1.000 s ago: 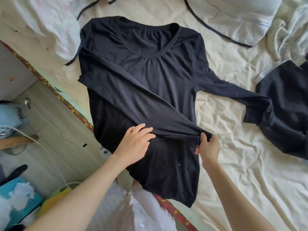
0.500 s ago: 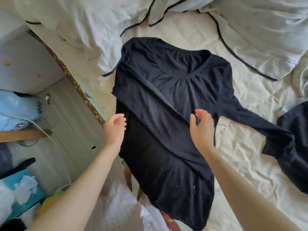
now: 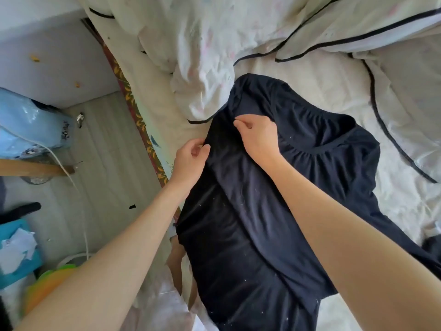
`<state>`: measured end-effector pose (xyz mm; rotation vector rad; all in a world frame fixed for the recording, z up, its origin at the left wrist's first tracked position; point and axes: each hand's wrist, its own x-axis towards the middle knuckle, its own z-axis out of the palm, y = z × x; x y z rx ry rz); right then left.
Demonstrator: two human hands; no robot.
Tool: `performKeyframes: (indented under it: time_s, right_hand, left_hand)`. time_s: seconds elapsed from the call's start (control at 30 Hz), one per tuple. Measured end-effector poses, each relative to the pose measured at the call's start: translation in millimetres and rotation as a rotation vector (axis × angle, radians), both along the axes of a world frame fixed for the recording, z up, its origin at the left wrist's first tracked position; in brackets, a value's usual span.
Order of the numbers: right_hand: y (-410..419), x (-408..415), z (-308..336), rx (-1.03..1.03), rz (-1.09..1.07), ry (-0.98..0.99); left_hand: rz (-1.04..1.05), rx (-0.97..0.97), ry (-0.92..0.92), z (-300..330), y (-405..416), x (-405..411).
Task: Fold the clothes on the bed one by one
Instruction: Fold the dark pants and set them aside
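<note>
So the black long-sleeve top (image 3: 274,211) is lying flat on the bed (image 3: 298,75), neckline at the far end and hem at the near end, hanging a bit over the bed's left edge. Its long axis runs near-to-far, tilted slightly to the right as it goes away. One sleeve is already folded diagonally across the body.

Both hands are up at the far-left shoulder. The left hand (image 3: 191,158) pinches the outer left edge of the fabric between thumb and fingertips, right at the bed edge. The right hand (image 3: 259,137) is just beside it, a bit farther and to the right, fingers curled and nipping a fold near the shoulder seam. So both are grasping the top, neither is loose.

My read: the next move is folding that left side inward, so the rest of the garment lies to the right and near of the grips. The left hand is the one nearer the edge that has to travel.

Containers: a teal box (image 3: 16,259) on the floor at near left holds crumpled white paper. A rumpled white duvet (image 3: 202,56) sits just past the collar.
</note>
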<state>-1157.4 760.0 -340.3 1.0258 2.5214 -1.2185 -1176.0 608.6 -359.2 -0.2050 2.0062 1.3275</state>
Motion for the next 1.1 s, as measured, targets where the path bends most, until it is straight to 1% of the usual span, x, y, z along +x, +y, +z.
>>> performKeyframes:
  time_s: [0.1, 0.13, 0.2, 0.27, 0.33, 0.4, 0.43, 0.5, 0.53, 0.57, 0.63, 0.7, 0.77, 0.83, 0.97, 1.03, 1.1]
  right_hand:
    - [14, 25, 1, -0.253, -0.37, 0.006]
    - [19, 35, 0, -0.316, -0.458, -0.008]
    - [27, 48, -2, -0.384, -0.537, -0.056]
    - [34, 48, -5, -0.397, -0.547, -0.083]
    - [39, 31, -5, -0.369, -0.509, -0.08]
    - [42, 5, -4, -0.317, -0.419, -0.067]
    - [43, -9, -4, -0.288, -0.362, -0.078]
    - [45, -32, -5, -0.225, -0.293, -0.113]
    - [47, -41, -6, -0.221, -0.299, -0.111]
    - [49, -48, -6, -0.248, -0.338, -0.088]
    - [54, -56, -7, -0.402, -0.505, -0.025]
    - [62, -57, -9, -0.538, -0.667, -0.009]
    - [70, -53, -12, -0.593, -0.738, -0.021]
    - [74, -49, -15, -0.589, -0.772, -0.037]
    - [76, -48, -20, -0.553, -0.778, -0.065]
    - [75, -52, -21, -0.57, -0.758, -0.063]
    - [73, -58, -21, -0.58, -0.741, -0.058]
  left_hand:
    - [-0.107, -0.021, 0.033, -4, -3, 5]
    - [-0.139, -0.017, 0.049, -4, -3, 8]
    - [-0.187, -0.011, 0.083, -4, -2, 14]
    - [-0.206, -0.021, 0.145, -5, -1, 18]
    - [-0.239, -0.058, 0.231, -5, -2, 19]
    - [-0.304, -0.113, 0.333, -6, -5, 17]
    - [-0.331, -0.135, 0.349, -7, -5, 17]
    - [-0.311, -0.118, 0.286, -9, -3, 16]
    - [-0.272, -0.083, 0.228, -8, -2, 15]
    - [-0.233, -0.054, 0.16, -6, -1, 13]
    - [-0.201, -0.012, 0.062, -4, 1, 10]
    - [-0.214, 0.022, 0.026, -4, 3, 10]
    - [-0.223, 0.043, 0.021, -3, 5, 12]
    - [-0.207, 0.033, 0.064, -4, 6, 15]
    - [-0.226, -0.063, 0.216, -6, 3, 14]
    - [-0.204, -0.072, 0.215, -6, 1, 12]
    - [-0.171, -0.031, 0.159, -5, 1, 12]
